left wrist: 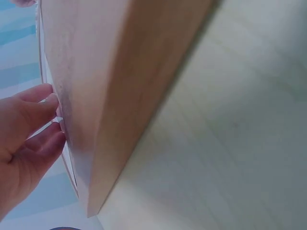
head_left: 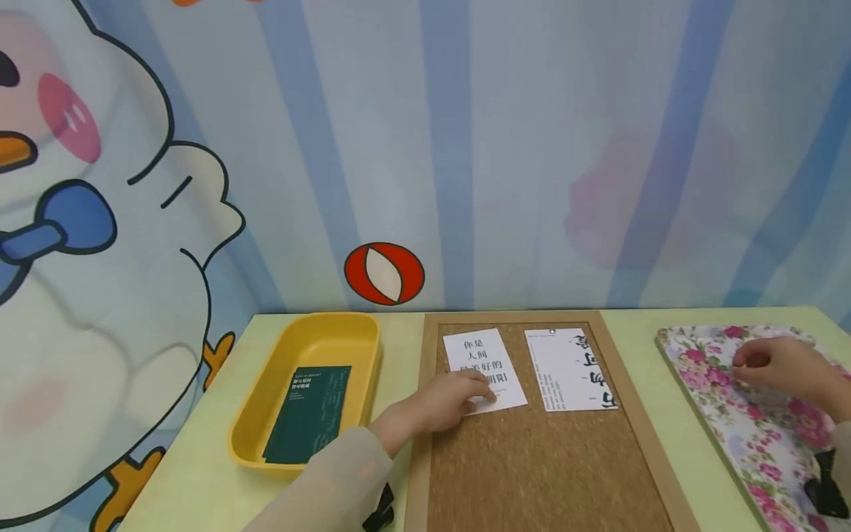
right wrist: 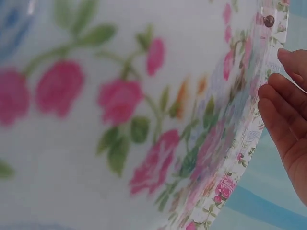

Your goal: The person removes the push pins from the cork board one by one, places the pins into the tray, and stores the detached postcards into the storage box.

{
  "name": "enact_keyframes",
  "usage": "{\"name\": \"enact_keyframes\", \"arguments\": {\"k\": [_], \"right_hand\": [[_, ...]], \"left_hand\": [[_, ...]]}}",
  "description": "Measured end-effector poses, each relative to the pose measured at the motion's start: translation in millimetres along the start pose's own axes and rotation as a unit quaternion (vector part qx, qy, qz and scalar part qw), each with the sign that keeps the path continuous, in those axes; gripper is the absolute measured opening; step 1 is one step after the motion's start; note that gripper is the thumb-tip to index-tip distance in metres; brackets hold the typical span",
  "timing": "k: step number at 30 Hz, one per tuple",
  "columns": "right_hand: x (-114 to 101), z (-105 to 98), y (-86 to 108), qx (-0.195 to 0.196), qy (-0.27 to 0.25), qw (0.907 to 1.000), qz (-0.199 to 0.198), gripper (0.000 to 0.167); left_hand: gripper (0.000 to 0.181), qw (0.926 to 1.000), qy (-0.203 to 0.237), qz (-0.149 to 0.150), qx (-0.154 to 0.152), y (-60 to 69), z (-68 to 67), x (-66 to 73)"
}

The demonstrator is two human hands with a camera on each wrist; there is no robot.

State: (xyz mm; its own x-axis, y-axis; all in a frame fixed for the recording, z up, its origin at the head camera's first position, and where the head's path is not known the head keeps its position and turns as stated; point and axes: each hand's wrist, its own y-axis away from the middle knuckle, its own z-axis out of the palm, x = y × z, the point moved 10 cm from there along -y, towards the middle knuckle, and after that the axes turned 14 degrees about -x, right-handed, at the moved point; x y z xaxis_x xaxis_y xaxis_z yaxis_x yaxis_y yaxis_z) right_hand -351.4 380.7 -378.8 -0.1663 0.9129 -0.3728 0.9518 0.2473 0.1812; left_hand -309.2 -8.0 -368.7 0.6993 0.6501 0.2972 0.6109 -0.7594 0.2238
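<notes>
My left hand (head_left: pixel 447 400) rests its fingertips on a white card (head_left: pixel 508 391) with dark lettering, which lies tilted on the corkboard (head_left: pixel 532 473). In the left wrist view the fingers (left wrist: pixel 50 143) touch the card beside the wooden frame (left wrist: pixel 120 110). A second printed card (head_left: pixel 565 373) lies to its right, with a small pin head (head_left: pixel 552 332) at its top edge. My right hand (head_left: pixel 791 369) is over the floral tray (head_left: pixel 711 391), thumb and fingers bent and apart, with nothing visible between them. A small brown round object (right wrist: pixel 269 21) sits near the tray's rim.
To the left of the corkboard stands a yellow tray (head_left: pixel 372 369) holding a dark green card (head_left: pixel 309 414). The pale yellow table (head_left: pixel 199 443) meets a wall (head_left: pixel 505 185) with blue stripes and cartoon figures at its back edge.
</notes>
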Motion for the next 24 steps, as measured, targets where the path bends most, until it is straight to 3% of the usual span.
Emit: {"name": "enact_keyframes", "arguments": {"k": [6, 10, 24], "right_hand": [[1, 5, -3.9, 0.002, 0.007, 0.9999, -0.01, 0.011], [5, 7, -5.8, -0.007, 0.007, 0.9999, 0.009, 0.012], [11, 11, -13.4, -0.003, 0.013, 0.9998, 0.012, 0.009]], "left_hand": [[0.028, 0.9999, -0.01, 0.008, 0.005, 1.9, 4.3, 1.9], [0.029, 0.9997, -0.019, 0.016, 0.006, 1.2, 5.1, 4.3], [0.028, 0.9997, -0.021, 0.012, 0.01, 2.0, 4.2, 3.0]]}}
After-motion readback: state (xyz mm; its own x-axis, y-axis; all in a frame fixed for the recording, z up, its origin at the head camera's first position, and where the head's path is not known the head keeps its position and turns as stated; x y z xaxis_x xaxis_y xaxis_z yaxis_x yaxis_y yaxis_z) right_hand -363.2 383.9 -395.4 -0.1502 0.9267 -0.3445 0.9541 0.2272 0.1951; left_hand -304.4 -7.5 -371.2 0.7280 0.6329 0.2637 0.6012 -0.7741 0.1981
